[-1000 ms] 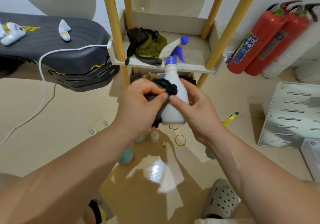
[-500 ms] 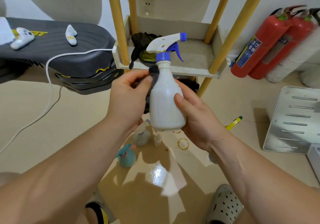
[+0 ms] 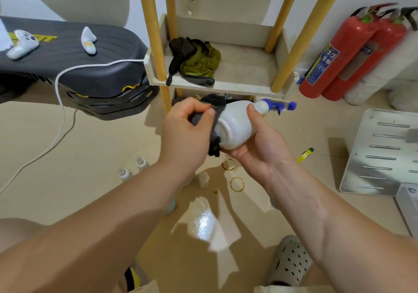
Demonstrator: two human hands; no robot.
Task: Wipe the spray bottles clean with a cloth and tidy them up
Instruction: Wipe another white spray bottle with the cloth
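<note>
A white spray bottle (image 3: 235, 124) with a blue trigger head lies tipped on its side in the air, nozzle pointing right, base towards me. My right hand (image 3: 255, 144) cradles it from below with the thumb on its shoulder. My left hand (image 3: 185, 132) grips a dark grey cloth (image 3: 214, 132) and presses it against the bottle's base and left side. Several small bottles (image 3: 141, 162) stand on the floor under my left forearm, partly hidden by it.
A wooden shelf unit (image 3: 226, 84) with yellow posts stands just behind, a green-and-black rag (image 3: 196, 61) on its tray. Two red fire extinguishers (image 3: 352, 52) lean at the right wall. A metal panel (image 3: 384, 152) lies right; a black padded bench (image 3: 74, 66) with a white cable is left.
The bottle went from upright to lying sideways with its nozzle to the right. The cloth moved from its neck and side down to its base.
</note>
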